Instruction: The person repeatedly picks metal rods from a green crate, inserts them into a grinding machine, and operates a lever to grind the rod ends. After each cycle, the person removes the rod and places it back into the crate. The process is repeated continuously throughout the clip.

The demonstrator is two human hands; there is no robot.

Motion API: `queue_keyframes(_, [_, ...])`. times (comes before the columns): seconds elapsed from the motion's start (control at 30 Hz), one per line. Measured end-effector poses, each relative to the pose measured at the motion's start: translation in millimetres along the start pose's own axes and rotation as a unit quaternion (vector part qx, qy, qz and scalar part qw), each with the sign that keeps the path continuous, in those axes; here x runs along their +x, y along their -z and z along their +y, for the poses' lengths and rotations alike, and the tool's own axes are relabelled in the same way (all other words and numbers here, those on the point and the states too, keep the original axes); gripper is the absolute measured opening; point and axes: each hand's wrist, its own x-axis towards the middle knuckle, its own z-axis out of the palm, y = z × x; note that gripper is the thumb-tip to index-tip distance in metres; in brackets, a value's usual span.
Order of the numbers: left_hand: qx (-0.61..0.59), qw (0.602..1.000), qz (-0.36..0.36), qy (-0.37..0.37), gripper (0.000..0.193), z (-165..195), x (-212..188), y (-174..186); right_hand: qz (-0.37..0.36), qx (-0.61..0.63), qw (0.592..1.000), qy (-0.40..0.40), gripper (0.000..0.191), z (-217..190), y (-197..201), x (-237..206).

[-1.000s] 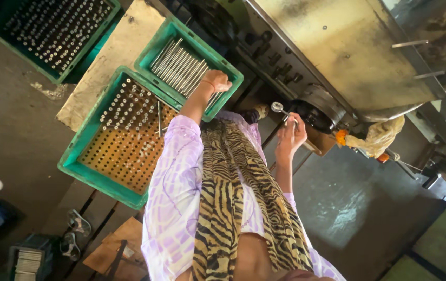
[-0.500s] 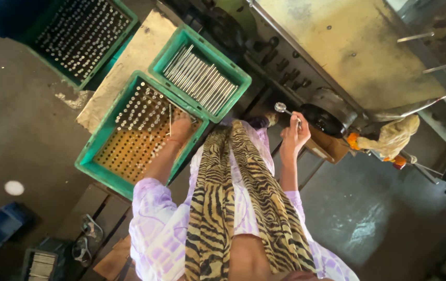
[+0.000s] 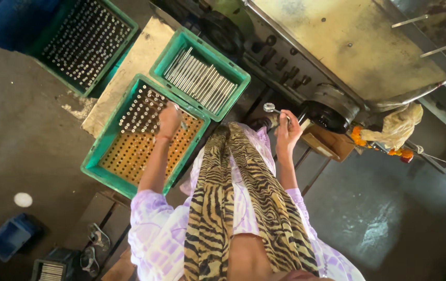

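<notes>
My left hand (image 3: 169, 120) is over a green crate (image 3: 94, 162) whose orange perforated board holds several upright metal rods at its far end. The fingers are closed on a thin metal rod (image 3: 182, 124) above the board. Just beyond is a second green crate (image 3: 161, 63) filled with loose metal rods (image 3: 201, 83) lying flat. My right hand (image 3: 287, 130) is raised in front of a large machine (image 3: 337, 47) and grips a metal rod with a round head (image 3: 271, 108). A striped scarf (image 3: 238, 198) hangs down my front.
A third green crate (image 3: 124, 49) of upright rods sits at the far left beside a board (image 3: 129, 67). A dark round wheel (image 3: 327, 112) sticks out of the machine near my right hand. A cloth bundle (image 3: 397, 125) hangs to the right. A blue bin (image 3: 10, 237) stands on the floor.
My left hand has moved from the crate of loose rods back to the crate with the perforated board. My right hand has stayed raised with its rod.
</notes>
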Motion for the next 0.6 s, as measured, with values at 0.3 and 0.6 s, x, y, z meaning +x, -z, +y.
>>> queue_keyframes(0.3, [-0.477,0.833,-0.281,0.001,0.029,38,34,11,-0.033,-0.037,0.998,0.045,0.021,-12,-19,11])
queue_keyframes(0.6, [-0.507,0.830,-0.156,-0.172,0.038,204,18,-26,-0.035,0.040,0.996,0.074,0.023,-45,-55,16])
